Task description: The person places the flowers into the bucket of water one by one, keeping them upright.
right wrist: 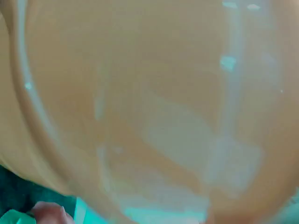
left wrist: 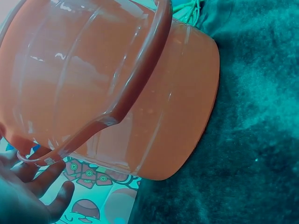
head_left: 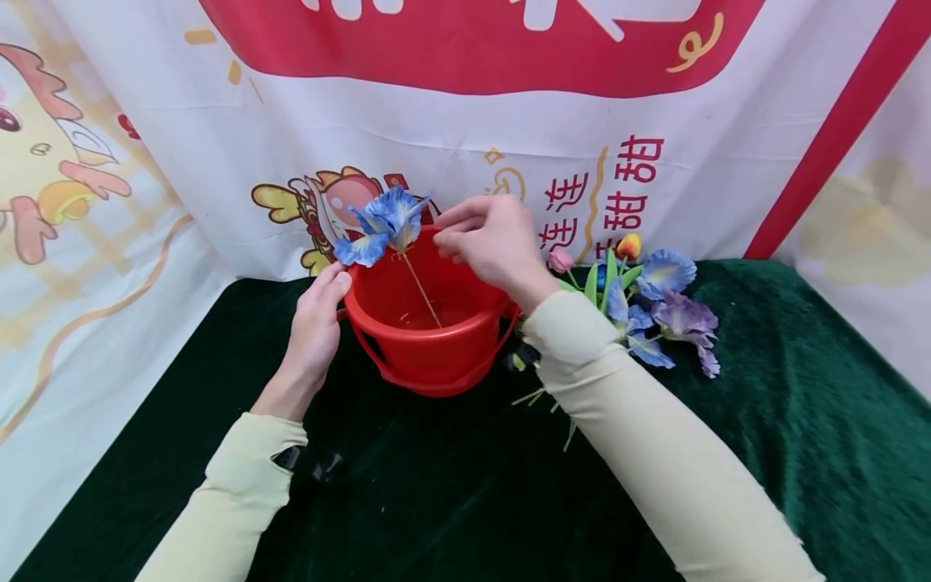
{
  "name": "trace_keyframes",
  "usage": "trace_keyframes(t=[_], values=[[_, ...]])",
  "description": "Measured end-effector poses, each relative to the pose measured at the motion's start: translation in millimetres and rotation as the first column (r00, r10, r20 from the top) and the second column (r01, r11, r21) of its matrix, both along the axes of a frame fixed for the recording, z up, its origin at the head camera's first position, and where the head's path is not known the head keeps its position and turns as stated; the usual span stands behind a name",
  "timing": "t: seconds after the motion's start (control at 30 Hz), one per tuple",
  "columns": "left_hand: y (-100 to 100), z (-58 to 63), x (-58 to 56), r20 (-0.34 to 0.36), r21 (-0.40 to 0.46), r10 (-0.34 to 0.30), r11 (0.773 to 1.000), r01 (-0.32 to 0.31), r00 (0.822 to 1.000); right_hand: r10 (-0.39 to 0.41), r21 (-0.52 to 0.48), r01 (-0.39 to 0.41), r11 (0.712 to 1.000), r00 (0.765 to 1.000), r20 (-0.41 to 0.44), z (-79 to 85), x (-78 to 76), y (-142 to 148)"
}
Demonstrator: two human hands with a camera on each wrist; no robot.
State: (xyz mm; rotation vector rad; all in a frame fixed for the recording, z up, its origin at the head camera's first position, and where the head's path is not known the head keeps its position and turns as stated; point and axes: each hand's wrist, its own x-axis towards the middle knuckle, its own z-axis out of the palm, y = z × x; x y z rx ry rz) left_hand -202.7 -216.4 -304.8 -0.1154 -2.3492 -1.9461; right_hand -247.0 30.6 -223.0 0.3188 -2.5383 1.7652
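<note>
A red plastic bucket [head_left: 436, 356] stands on the table. Inside it leans an artificial blue iris [head_left: 393, 217], its thin stem reaching down into the bucket and its bloom above the far left rim. My left hand [head_left: 313, 335] holds the bucket's left rim, thumb on top. In the left wrist view, the fingers of that left hand [left wrist: 28, 191] lie by the handle's end. Over the right side of the bucket hovers my right hand [head_left: 498, 242], its fingers loosely bent with nothing visible between them, just right of the bloom. The bucket wall [right wrist: 154, 93] fills most of the right wrist view.
Right of the bucket, partly behind my right forearm, lie more artificial flowers: a purple iris [head_left: 684, 319], a blue iris [head_left: 665, 273], a pink tulip [head_left: 560, 259] and an orange-yellow tulip [head_left: 629, 246]. Dark green cloth [head_left: 436, 501] covers the table; a printed white curtain [head_left: 451, 121] hangs behind.
</note>
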Motion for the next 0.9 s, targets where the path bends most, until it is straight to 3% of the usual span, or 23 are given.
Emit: trace_keyframes(t=[0.13, 0.37, 0.57, 0.7, 0.9], values=[[0.2, -1.0, -0.5, 0.000, -0.009, 0.014, 1.000, -0.014, 1.000, -0.033, -0.168, 0.028, 0.985, 0.999, -0.025, -3.8, 6.2, 31.7], [-0.5, -1.6, -0.6, 0.015, -0.009, 0.036, 0.999, -0.036, 0.999, -0.105, -0.237, 0.116, 0.964, 0.993, 0.062, -30.2, 8.1, 87.2], [-4.3, -0.7, -0.3, 0.040, -0.012, 0.036, 0.999, -0.035, 0.999, -0.119, -0.222, 0.155, 0.963, 0.979, 0.168, -59.3, 8.5, 116.6], [-6.9, 0.2, 1.6, 0.055, -0.008, 0.028, 1.000, -0.027, 0.998, -0.090, -0.174, 0.128, 0.976, 0.973, 0.213, -79.0, 6.9, 126.8], [-4.3, -0.2, 6.5, 0.030, 0.036, -0.045, 0.998, 0.043, 0.999, -0.036, -0.042, 0.051, 0.998, 0.956, 0.292, -98.7, 3.9, 134.2]])
